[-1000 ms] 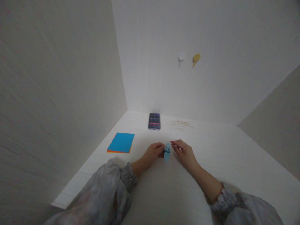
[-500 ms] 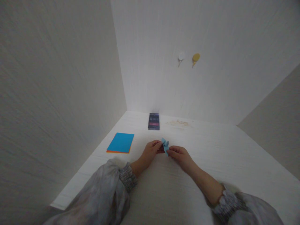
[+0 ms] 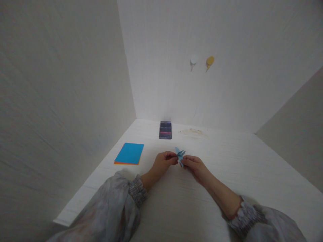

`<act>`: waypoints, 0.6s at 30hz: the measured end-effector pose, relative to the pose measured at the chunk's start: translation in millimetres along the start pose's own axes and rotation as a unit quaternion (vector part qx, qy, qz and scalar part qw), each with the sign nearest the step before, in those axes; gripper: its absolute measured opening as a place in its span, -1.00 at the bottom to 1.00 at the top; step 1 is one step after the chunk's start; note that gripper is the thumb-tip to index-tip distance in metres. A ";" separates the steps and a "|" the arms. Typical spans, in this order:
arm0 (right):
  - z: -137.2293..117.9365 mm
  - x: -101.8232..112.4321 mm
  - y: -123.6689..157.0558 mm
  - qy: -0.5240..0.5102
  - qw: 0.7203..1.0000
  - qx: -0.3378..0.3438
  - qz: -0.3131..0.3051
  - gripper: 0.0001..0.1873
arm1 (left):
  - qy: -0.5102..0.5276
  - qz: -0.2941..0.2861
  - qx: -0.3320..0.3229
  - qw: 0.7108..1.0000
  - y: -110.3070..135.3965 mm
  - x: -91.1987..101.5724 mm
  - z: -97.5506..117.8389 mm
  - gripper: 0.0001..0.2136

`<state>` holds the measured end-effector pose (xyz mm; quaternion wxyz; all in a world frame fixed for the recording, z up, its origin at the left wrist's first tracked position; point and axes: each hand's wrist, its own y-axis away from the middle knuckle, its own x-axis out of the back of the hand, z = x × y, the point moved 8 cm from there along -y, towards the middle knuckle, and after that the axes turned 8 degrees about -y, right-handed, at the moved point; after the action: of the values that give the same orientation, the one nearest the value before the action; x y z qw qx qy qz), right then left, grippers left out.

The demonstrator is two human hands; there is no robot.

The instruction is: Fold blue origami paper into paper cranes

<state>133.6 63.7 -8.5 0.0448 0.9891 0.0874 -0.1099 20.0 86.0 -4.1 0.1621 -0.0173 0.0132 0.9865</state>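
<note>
A small light-blue folded paper figure (image 3: 180,155), with pointed flaps spreading like wings, is held between my hands above the white table. My left hand (image 3: 163,162), a ring on one finger, pinches its left side with thumb and fingertips. On the other side, my right hand (image 3: 195,166) grips the lower right flap between thumb and fingers. Fingertips cover part of the folds, so the full shape is hard to make out.
To the left on the table (image 3: 217,191) lies a stack of square paper sheets (image 3: 129,153), blue on top with orange edges below. A blurred dark phone-like object (image 3: 165,130) stands by the back wall. Two hooks, white (image 3: 193,61) and yellow (image 3: 210,61), hang on that wall.
The paper figure has turned slightly and its flaps look more spread apart. My left fingers have shifted a little to the right along it, while my right hand keeps its pinch.
</note>
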 end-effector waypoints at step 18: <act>-2.8 -5.8 0.8 -0.009 1.000 -0.011 -0.023 -0.81 | 0.020 -0.006 -0.027 0.999 0.7 -1.3 -1.2 -0.82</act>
<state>128.8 62.3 -4.4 0.0536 0.9852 0.1113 -0.1191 21.0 84.9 -5.2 0.1673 -0.0417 -0.0103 0.9850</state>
